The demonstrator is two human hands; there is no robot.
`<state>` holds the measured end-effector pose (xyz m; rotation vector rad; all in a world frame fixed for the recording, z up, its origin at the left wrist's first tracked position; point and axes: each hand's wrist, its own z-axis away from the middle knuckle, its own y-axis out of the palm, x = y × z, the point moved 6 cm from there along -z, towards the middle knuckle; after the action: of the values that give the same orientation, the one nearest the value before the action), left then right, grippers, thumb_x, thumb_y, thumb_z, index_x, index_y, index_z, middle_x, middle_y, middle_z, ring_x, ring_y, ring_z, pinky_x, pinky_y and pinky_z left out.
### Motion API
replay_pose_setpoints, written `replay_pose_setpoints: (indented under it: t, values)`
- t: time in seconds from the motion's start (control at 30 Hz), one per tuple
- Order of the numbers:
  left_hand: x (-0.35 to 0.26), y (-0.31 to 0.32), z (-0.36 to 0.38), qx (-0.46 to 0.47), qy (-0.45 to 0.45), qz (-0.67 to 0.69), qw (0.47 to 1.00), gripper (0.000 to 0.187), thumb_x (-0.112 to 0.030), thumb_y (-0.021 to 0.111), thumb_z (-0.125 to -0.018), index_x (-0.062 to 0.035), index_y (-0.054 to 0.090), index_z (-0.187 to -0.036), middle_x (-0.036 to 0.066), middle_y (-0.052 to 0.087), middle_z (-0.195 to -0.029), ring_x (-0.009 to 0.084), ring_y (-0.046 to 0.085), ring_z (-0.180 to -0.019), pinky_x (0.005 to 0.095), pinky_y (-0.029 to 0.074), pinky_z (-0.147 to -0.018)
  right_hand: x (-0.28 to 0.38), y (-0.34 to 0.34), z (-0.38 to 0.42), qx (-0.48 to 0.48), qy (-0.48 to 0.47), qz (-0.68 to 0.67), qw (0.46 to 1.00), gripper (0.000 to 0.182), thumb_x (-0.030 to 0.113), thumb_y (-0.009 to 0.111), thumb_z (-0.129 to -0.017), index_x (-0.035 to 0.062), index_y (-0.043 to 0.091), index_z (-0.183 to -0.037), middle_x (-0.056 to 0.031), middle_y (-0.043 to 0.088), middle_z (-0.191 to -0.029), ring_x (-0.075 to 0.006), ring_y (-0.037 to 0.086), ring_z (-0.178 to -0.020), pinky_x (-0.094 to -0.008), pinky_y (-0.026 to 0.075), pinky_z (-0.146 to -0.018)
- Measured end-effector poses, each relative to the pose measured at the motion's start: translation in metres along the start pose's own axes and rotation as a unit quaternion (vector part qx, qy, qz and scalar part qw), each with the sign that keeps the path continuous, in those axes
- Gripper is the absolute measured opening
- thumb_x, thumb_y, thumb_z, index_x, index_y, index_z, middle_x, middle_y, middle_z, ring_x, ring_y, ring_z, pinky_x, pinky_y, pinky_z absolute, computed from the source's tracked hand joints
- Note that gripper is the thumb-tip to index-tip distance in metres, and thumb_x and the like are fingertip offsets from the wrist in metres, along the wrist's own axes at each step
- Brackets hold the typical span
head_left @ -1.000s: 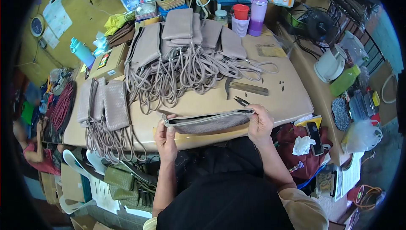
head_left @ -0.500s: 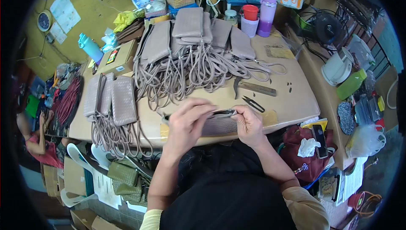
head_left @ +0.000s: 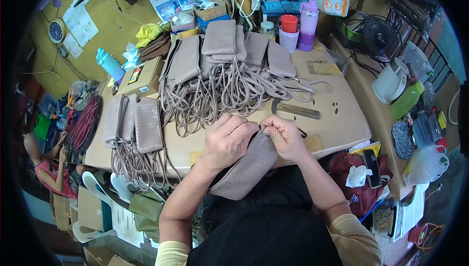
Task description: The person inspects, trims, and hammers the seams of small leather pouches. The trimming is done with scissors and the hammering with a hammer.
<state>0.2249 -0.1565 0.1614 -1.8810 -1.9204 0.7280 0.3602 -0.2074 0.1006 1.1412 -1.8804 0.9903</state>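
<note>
A taupe woven-pattern zip pouch point(head_left: 248, 174) hangs tilted between my hands at the table's front edge, its zipper edge up and to the left. My right hand point(head_left: 284, 138) pinches the pouch's upper corner at the zipper's end. My left hand point(head_left: 225, 143) has its fingers closed at the same corner, touching the zipper edge; its fingertips hide the exact spot. A hammer point(head_left: 297, 110) lies just beyond my right hand, and a pair of thread snips is mostly hidden behind that hand.
Similar pouches point(head_left: 220, 41) with looped straps are piled at the table's back, with several more pouches point(head_left: 148, 124) at the left. A cardboard box point(head_left: 141, 77), a purple bottle point(head_left: 308, 26) and a red-lidded cup point(head_left: 288, 31) stand behind. Another person point(head_left: 51, 168) sits at far left.
The pouch has swung from lying low and flat to hanging tilted, its woven side now showing. My left hand has moved right, its fingers closing at the corner beside my right hand.
</note>
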Motion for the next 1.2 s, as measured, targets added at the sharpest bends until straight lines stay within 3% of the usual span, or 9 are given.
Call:
replay_pose_setpoints:
  t: [0.17,0.3,0.4,0.47,0.53,0.6,0.8,1.13,1.2]
  values:
    - [0.027,0.003,0.011,-0.044,-0.099,0.106,0.988,0.009,0.002,0.067,-0.075,-0.0048,0.062,-0.079,0.007,0.058,-0.073,0.0198,0.054,-0.062,0.0300,0.046,-0.058,-0.004,0.006,0.006,-0.020,-0.008,0.007,1.000,0.011,0.009,0.056,-0.092,-0.0007,0.058,-0.095,-0.0085,0.063,-0.076,-0.0132,0.061,-0.071,-0.0272,0.047,-0.066]
    - [0.084,-0.027,0.042,-0.112,-0.384,0.282,0.872,0.025,-0.016,0.055,-0.096,-0.0058,0.057,-0.073,-0.003,0.049,-0.062,0.0052,0.043,-0.055,0.0215,0.033,-0.050,-0.011,0.005,0.011,-0.049,-0.011,-0.017,0.999,0.011,0.009,0.055,-0.093,-0.0006,0.058,-0.096,-0.0065,0.062,-0.077,-0.0122,0.058,-0.069,-0.0265,0.047,-0.065]
    - [0.088,-0.058,0.043,-0.181,-0.351,0.382,0.836,0.026,-0.018,0.058,-0.095,-0.0057,0.054,-0.072,-0.007,0.040,-0.057,0.0037,0.039,-0.053,0.0211,0.031,-0.049,-0.011,0.000,0.011,-0.084,-0.017,-0.015,0.996,0.011,0.010,0.055,-0.094,-0.0007,0.057,-0.095,-0.0042,0.059,-0.076,-0.0104,0.054,-0.067,-0.0250,0.045,-0.064]
    - [0.051,-0.088,0.028,-0.201,-0.327,0.090,0.919,0.019,-0.013,0.066,-0.087,-0.0053,0.055,-0.074,-0.006,0.044,-0.059,0.0052,0.042,-0.055,0.0222,0.035,-0.050,-0.010,-0.001,0.010,-0.107,-0.026,-0.021,0.994,0.012,0.011,0.056,-0.094,-0.0006,0.056,-0.095,-0.0036,0.058,-0.076,-0.0097,0.051,-0.066,-0.0242,0.044,-0.064]
    - [0.027,-0.085,0.040,-0.052,-0.385,0.290,0.874,0.016,-0.008,0.073,-0.078,-0.0032,0.058,-0.081,-0.001,0.054,-0.069,0.0089,0.048,-0.058,0.0232,0.040,-0.054,-0.008,0.001,0.010,-0.129,-0.034,-0.027,0.991,0.012,0.011,0.056,-0.094,-0.0006,0.056,-0.095,-0.0029,0.057,-0.075,-0.0090,0.049,-0.066,-0.0234,0.043,-0.063]
    - [-0.008,-0.067,0.037,0.181,-0.217,0.348,0.894,0.023,-0.006,0.076,-0.074,-0.0013,0.061,-0.091,0.005,0.060,-0.083,0.0124,0.055,-0.064,0.0228,0.044,-0.057,-0.006,0.001,0.012,-0.166,-0.024,-0.026,0.985,0.014,0.013,0.056,-0.095,-0.0005,0.055,-0.097,-0.0020,0.053,-0.075,-0.0087,0.045,-0.065,-0.0225,0.041,-0.063]
    - [-0.003,-0.056,0.034,-0.078,-0.328,0.061,0.939,0.040,-0.006,0.076,-0.075,-0.0002,0.061,-0.111,0.016,0.043,-0.136,0.0112,0.062,-0.073,0.0207,0.047,-0.055,0.006,0.008,0.016,-0.203,-0.115,-0.030,0.972,0.015,0.014,0.053,-0.097,0.0002,0.053,-0.100,-0.0034,0.052,-0.078,-0.0099,0.045,-0.068,-0.0229,0.040,-0.063]
    - [0.009,0.019,0.054,-0.073,-0.231,0.073,0.967,0.023,0.003,0.071,-0.076,-0.0021,0.065,-0.098,0.010,0.056,-0.094,0.0175,0.061,-0.069,0.0263,0.051,-0.059,-0.035,0.026,0.024,-0.238,-0.071,-0.132,0.960,0.009,0.005,0.058,-0.092,0.0004,0.057,-0.100,-0.0072,0.057,-0.081,-0.0167,0.055,-0.072,-0.0271,0.046,-0.067]
    - [0.023,0.037,0.071,-0.054,-0.230,0.064,0.970,0.018,0.002,0.072,-0.076,-0.0028,0.066,-0.093,0.009,0.056,-0.084,0.0196,0.060,-0.065,0.0283,0.049,-0.055,-0.032,0.023,0.024,-0.089,-0.161,0.179,0.967,0.008,0.000,0.063,-0.084,0.0017,0.062,-0.093,-0.0109,0.061,-0.084,-0.0237,0.061,-0.075,-0.0302,0.050,-0.069]
